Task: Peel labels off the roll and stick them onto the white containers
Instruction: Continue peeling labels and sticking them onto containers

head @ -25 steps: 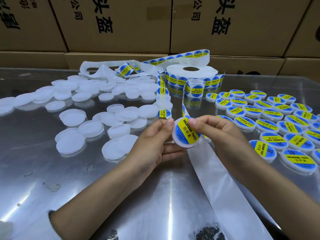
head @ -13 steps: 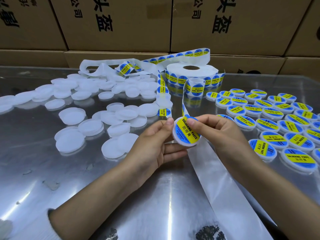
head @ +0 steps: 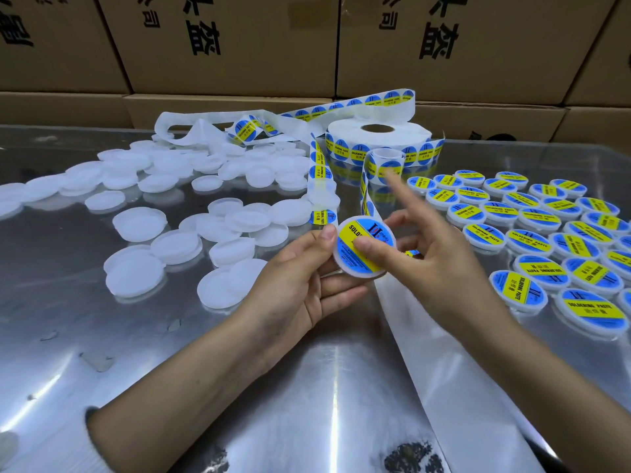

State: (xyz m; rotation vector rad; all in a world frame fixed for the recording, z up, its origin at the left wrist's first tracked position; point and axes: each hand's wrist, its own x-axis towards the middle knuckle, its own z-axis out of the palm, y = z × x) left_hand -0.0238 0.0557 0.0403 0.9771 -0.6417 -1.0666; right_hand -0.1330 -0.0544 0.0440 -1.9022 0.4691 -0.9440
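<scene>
My left hand (head: 297, 285) holds a round white container (head: 367, 245) between thumb and fingers, tilted toward me, with a blue and yellow label across its top. My right hand (head: 433, 257) presses its thumb onto that label, while its forefinger points up and away. The label roll (head: 377, 141) lies flat at the back centre, and its strip (head: 365, 186) loops down to my hands. Bare white containers (head: 170, 233) lie scattered on the left. Labelled containers (head: 546, 240) stand in rows on the right.
The table (head: 239, 387) is shiny metal. A strip of empty backing paper (head: 444, 370) runs from my hands to the lower right edge. More empty backing (head: 191, 128) is heaped behind the bare containers. Cardboard boxes (head: 239, 46) wall off the back.
The label now lies flat on the container. My right hand has changed from pinching its edge to pressing with the thumb, forefinger lifted. The container has turned more toward me.
</scene>
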